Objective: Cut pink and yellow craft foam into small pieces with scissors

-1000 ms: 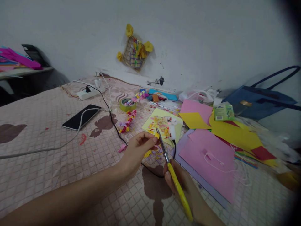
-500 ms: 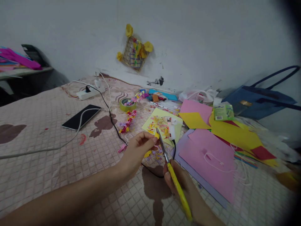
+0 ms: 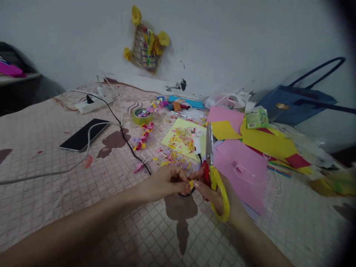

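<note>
Between my two hands is a small yellow paper piece [image 3: 191, 184]. My left hand [image 3: 169, 181] pinches it from the left, thumb and fingers pressed together. Fingertips of my right hand [image 3: 219, 194] touch the piece from the other side. Hooked on that same hand are scissors [image 3: 214, 178] with yellow and red handles, their blades pointing up and away and looking closed. Just beyond my hands, small paper scraps [image 3: 180, 157] lie scattered on the cloth and on a pale yellow sheet [image 3: 174, 128]. A white glue gun [image 3: 197, 142] rests on that sheet.
Pink paper [image 3: 244, 174] and yellow paper [image 3: 272, 144] are stacked to the right, near a blue bag [image 3: 294, 102]. On the left lie a dark tablet [image 3: 83, 135], a power strip [image 3: 93, 104] and loose cables. A tape roll [image 3: 142, 116] stands beyond a paper-flower strand [image 3: 144, 135].
Both hands have come lower and closer together. The scissors have swung upright, away from the yellow paper, and my right fingertips now touch that piece. The camera view has shifted slightly.
</note>
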`<state>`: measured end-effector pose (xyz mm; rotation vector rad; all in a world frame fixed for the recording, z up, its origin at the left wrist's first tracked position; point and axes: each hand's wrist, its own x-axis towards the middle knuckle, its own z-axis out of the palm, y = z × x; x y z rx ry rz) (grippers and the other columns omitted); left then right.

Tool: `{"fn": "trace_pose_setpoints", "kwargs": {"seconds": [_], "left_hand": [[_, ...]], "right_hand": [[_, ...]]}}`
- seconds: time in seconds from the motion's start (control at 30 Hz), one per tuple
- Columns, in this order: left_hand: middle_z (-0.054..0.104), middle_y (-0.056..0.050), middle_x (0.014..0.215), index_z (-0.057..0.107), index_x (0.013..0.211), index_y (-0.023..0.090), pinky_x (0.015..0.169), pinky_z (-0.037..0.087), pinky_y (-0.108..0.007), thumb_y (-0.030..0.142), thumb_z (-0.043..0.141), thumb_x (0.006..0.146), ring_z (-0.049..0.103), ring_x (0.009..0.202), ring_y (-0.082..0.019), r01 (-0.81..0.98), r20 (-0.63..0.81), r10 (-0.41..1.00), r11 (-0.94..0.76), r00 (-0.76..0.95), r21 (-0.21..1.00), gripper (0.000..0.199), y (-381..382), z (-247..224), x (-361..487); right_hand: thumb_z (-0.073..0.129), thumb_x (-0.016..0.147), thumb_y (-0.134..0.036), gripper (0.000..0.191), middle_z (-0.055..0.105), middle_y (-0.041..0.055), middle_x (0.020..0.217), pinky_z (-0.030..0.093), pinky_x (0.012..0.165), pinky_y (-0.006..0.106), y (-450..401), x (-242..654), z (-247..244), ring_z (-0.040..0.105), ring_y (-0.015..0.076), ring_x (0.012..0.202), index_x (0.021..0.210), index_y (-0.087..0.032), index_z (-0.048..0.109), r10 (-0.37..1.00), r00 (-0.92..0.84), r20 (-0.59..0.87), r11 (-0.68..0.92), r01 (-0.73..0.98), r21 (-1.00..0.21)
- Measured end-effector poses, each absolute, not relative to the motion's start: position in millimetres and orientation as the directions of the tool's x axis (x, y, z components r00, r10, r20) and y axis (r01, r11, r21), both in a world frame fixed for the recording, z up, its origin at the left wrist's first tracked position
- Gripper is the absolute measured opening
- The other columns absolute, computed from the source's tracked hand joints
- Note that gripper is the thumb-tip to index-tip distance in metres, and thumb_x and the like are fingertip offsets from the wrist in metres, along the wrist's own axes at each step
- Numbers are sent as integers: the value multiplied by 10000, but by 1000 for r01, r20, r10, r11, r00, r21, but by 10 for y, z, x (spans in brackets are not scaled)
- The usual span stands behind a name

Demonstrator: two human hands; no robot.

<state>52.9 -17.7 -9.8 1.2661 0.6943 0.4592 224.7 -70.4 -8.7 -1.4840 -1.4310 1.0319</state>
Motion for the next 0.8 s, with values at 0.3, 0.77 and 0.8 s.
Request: {"fn": "trace_pose_setpoints", "kwargs": {"seconds": [0.3, 0.77, 0.8], "left_hand": [[619, -8, 640, 603, 687, 153, 565, 419, -201, 326, 686, 717, 545, 568, -91, 38, -178, 737, 203, 652, 978, 194, -120, -128, 515], [620, -4, 620, 604, 709, 137, 534, 433, -188, 378, 725, 698, 545, 537, -73, -67, -227, 808, 312, 543, 948, 269, -141, -135, 555], [621, -4, 620, 608, 705, 139, 537, 434, -189, 368, 718, 709, 549, 546, -77, -78, -206, 832, 284, 516, 956, 254, -112, -111, 533]], "right_hand": [[604, 699, -315, 172, 531, -23, 620, 420, 481, 231, -701, 2193, -55, 495, 119, 535, 742, -203, 480, 998, 55, -34, -52, 359, -932], [599, 728, -433, 258, 464, -49, 560, 351, 429, 228, -714, 2209, -102, 416, 98, 454, 734, -207, 474, 995, 95, 5, -28, 345, -938], [568, 759, -468, 275, 447, -53, 548, 347, 424, 229, -727, 2217, -113, 406, 99, 446, 738, -211, 472, 998, 61, 3, -18, 339, -940]]}}
